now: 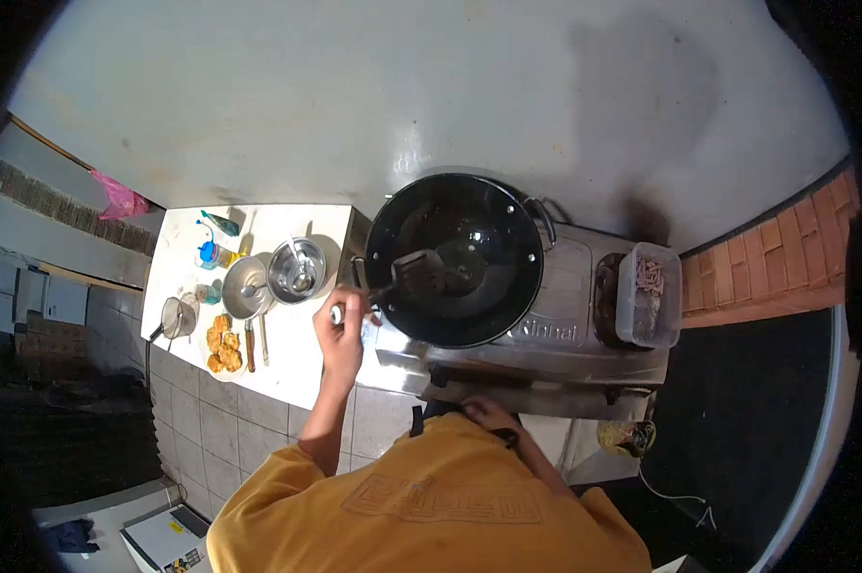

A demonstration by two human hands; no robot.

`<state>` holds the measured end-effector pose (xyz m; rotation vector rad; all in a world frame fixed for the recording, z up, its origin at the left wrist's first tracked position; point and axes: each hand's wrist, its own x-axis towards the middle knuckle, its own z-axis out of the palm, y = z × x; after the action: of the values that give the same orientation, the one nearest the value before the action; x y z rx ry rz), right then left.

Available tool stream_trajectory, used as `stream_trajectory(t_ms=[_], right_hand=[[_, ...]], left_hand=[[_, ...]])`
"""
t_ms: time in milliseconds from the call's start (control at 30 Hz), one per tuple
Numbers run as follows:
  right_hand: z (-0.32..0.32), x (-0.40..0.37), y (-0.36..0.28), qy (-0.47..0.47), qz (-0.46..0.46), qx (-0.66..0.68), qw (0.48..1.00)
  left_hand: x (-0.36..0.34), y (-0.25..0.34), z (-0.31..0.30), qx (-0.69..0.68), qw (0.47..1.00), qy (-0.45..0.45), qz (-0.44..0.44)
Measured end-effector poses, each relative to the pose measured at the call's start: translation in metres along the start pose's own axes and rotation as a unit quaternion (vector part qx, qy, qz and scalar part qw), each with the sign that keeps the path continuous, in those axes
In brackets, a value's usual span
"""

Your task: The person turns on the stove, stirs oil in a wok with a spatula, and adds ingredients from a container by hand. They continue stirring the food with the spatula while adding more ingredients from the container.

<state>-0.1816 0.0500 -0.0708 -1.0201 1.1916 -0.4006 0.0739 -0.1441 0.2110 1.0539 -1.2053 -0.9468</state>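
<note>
Here, a person's left hand (pixel 341 329) is closed around the handle of a black spatula (pixel 419 270), whose blade rests inside the dark, glistening wok (pixel 455 258) on the left burner of a steel stove (pixel 555 329). The right hand (pixel 486 413) sits low at the stove's front edge, its grip too hidden to tell. With neither hand steadying the wok, a hard push of the blade could rock the pan or fling hot fat toward the plate of fried pieces (pixel 223 344) on the white counter (pixel 297 368) nearby.
</note>
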Motion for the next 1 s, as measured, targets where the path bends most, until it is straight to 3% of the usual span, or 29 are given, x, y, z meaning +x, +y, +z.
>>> stream_trajectory(t_ms=[67, 133, 200, 333, 400, 500, 733, 1000], right_hand=[[-0.025, -0.045, -0.054, 0.075, -0.010, -0.036, 0.996], [-0.046, -0.070, -0.017, 0.097, -0.032, 0.016, 0.995], [-0.053, -0.114, -0.082, 0.136, 0.067, 0.103, 0.983], [-0.073, -0.104, -0.070, 0.200, 0.084, 0.063, 0.974], [-0.084, -0.089, -0.082, 0.251, -0.015, 0.047, 0.967], [-0.094, -0.076, -0.116, 0.202, -0.068, 0.047, 0.976], [-0.102, -0.087, -0.144, 0.194, -0.097, 0.078, 0.973], [-0.123, -0.106, -0.195, 0.311, -0.178, 0.064, 0.932]], left_hand=[[0.005, 0.001, 0.003, 0.026, 0.999, -0.023, 0.018], [0.010, -0.001, 0.008, 0.037, 0.998, -0.039, 0.024], [0.014, -0.003, 0.013, 0.053, 0.997, -0.039, 0.032], [0.017, -0.003, 0.022, 0.037, 0.998, -0.008, 0.040], [0.015, -0.003, 0.021, 0.041, 0.999, -0.004, 0.032], [0.016, -0.001, 0.019, 0.051, 0.998, -0.005, 0.030], [0.013, -0.002, 0.018, 0.071, 0.997, 0.007, 0.037], [0.020, -0.010, 0.027, 0.072, 0.995, 0.065, 0.023]])
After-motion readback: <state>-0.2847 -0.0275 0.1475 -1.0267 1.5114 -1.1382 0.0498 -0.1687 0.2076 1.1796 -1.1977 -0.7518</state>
